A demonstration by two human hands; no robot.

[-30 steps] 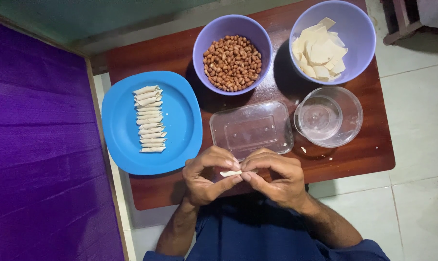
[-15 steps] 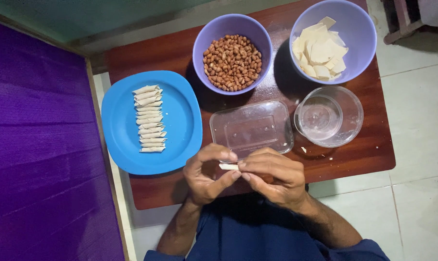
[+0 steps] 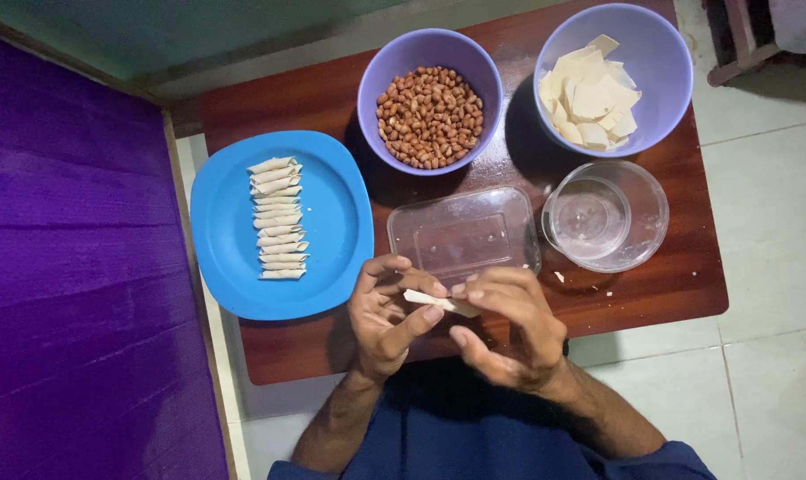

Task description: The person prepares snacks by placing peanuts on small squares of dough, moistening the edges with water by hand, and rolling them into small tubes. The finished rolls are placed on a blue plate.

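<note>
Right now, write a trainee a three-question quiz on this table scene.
1. True or false: both hands pinch one pale rolled wrapper.
2. Which bowl holds peanuts: A, the left purple bowl, or B, the right purple bowl?
3. What lies on the blue plate?

Key: 1 true. 2 A. 3 A column of finished rolls.

Bench (image 3: 314,89): blue plate (image 3: 340,222) with a column of rolls (image 3: 276,218); purple bowl of peanuts (image 3: 429,102); empty clear container (image 3: 463,233).
</note>
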